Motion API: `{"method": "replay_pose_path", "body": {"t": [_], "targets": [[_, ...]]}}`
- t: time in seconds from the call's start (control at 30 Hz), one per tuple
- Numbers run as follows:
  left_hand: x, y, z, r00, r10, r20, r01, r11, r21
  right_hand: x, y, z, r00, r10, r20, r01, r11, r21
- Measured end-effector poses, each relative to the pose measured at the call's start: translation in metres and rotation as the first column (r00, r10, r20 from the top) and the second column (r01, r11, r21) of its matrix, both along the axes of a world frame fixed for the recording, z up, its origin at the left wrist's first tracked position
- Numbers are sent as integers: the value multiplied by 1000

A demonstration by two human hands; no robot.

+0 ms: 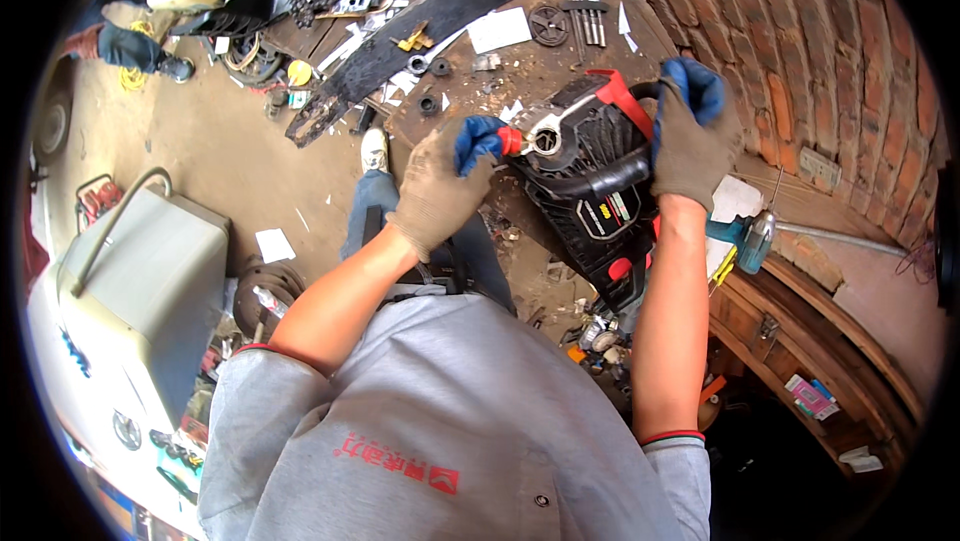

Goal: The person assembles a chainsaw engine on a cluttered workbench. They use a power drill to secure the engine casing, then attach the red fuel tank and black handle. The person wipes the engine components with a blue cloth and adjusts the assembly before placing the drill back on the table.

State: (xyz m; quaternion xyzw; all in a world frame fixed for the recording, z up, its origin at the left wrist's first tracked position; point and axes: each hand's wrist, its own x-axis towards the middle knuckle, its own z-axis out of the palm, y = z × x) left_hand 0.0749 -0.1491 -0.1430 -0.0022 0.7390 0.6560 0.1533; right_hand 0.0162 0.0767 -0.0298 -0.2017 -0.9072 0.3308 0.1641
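A black-and-red chainsaw body (598,186) lies at a slant on the cluttered bench in front of me. My left hand (445,179), in a brown glove with blue fingers, pinches a small red piece (511,141) at the saw's left edge. Beside that piece is a silver metal ring (546,142). My right hand (695,136), gloved alike, is at the saw's right side near the red guard (627,101). Its fingers are curled, and what they hold, if anything, is hidden. The black handle (610,177) arches across the saw between my hands.
A long black guide bar (430,29) crosses the bench, near a spanner (425,61) and a black pulley wheel (549,26). Brick wall (790,71) rises at right, by a teal power tool (757,241). A grey metal cabinet (150,261) stands left. Someone's leg (130,46) shows far left.
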Motion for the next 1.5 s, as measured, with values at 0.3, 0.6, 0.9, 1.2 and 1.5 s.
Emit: {"method": "replay_pose_path", "body": {"t": [0.3,0.6,0.9,1.2,1.5], "targets": [[2,-4,11,998,5,65,-4,1000,-18,5,-6,10,997,55,-53,-54,998,11],[-3,-1,21,996,63,56,-63,998,-14,9,-3,9,990,99,-99,-108,991,-84],[-17,-4,20,930,-184,-317,62,932,-358,9,-6,18,985,126,-114,-129,991,-20],[-49,8,35,712,-532,-459,280,814,-510,7,-6,6,973,87,-212,-103,993,-66],[-65,11,43,641,-646,-414,445,753,-485,6,-4,5,965,98,-243,-99,995,8]]}}
